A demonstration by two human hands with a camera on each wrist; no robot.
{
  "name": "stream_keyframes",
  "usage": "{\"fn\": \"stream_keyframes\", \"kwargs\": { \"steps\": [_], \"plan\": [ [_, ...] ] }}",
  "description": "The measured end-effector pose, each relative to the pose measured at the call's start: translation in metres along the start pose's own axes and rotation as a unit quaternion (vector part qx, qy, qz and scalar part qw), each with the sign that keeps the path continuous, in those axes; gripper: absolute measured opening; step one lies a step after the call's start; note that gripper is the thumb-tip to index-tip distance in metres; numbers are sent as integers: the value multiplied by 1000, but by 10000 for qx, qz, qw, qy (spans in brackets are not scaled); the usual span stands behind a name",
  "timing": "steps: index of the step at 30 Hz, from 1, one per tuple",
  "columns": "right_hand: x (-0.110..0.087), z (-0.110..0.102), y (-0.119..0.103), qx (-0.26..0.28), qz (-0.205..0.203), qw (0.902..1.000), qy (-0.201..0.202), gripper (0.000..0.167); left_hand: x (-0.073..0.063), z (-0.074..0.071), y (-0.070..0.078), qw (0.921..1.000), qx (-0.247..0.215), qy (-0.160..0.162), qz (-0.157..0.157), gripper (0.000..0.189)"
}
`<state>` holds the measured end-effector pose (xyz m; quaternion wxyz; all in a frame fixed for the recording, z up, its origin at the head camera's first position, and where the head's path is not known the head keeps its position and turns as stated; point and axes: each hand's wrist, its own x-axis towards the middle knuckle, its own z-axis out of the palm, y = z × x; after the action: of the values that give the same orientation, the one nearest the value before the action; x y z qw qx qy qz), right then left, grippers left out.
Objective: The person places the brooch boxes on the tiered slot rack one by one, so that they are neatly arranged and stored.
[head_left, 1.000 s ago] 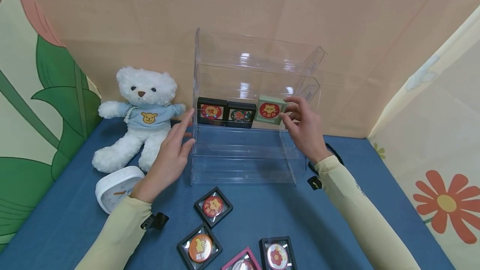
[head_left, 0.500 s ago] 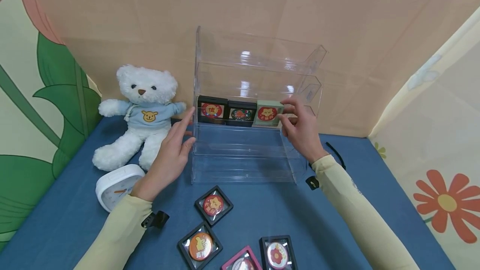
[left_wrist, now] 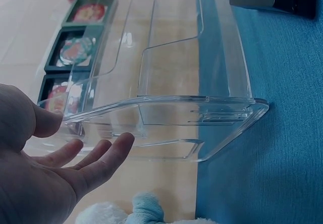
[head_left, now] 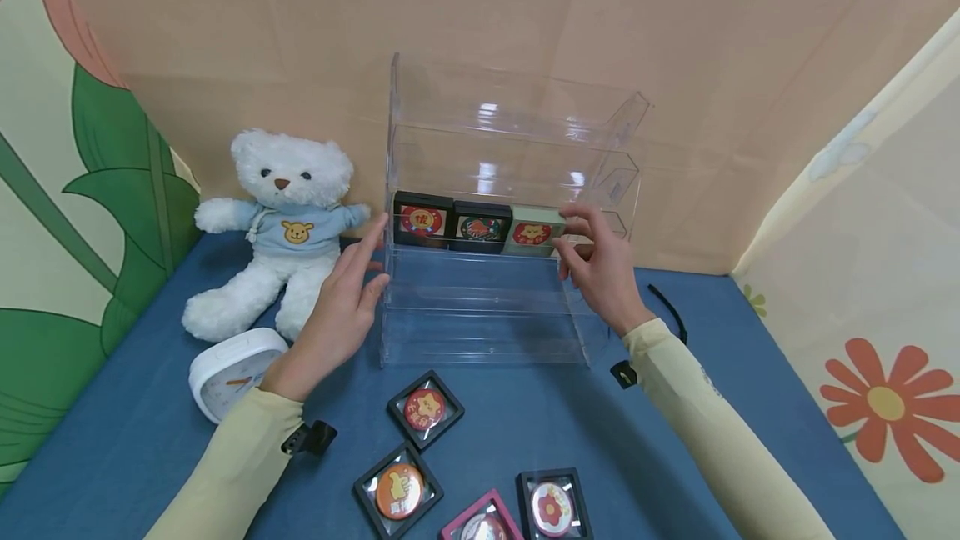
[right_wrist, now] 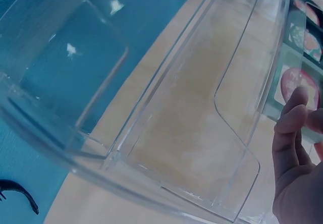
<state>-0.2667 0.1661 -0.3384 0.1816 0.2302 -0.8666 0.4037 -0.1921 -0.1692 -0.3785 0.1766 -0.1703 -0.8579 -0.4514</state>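
Observation:
My right hand [head_left: 602, 273] pinches the right edge of a pale green display box [head_left: 533, 232] with a red round badge in its face. The box stands at the right end of a row on a middle tier of the clear acrylic rack [head_left: 491, 354]. Two black display boxes, one with a red badge [head_left: 423, 222] and one with a dark round badge [head_left: 480, 228], stand left of it. My left hand [head_left: 333, 323] has its fingers extended along the rack's left side wall. In the left wrist view, the left thumb [left_wrist: 48, 123] and fingers lie around that wall.
Several framed badges lie in front of the rack, including a black one [head_left: 425, 410], an orange-badged one [head_left: 398, 491] and a pink-edged one [head_left: 482, 523]. A white teddy bear [head_left: 288, 232] sits left, behind a white clock [head_left: 232, 373]. A black strap [head_left: 670, 312] lies right.
The green display box has come down and slightly left, level beside the black ones. My right hand has moved down with it. The left hand has stayed at the rack's side.

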Motion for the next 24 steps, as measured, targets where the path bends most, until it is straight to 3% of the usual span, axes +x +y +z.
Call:
{"fn": "stream_keyframes", "kwargs": {
  "steps": [16,24],
  "plan": [
    [-27,-15,-3,-583,-265,9979,138,44,0,1,0,10000,6,-25,-35,77],
    [-52,-22,-3,-821,-249,9957,-342,42,1,0,1,10000,52,4,-38,76]
  ]
}}
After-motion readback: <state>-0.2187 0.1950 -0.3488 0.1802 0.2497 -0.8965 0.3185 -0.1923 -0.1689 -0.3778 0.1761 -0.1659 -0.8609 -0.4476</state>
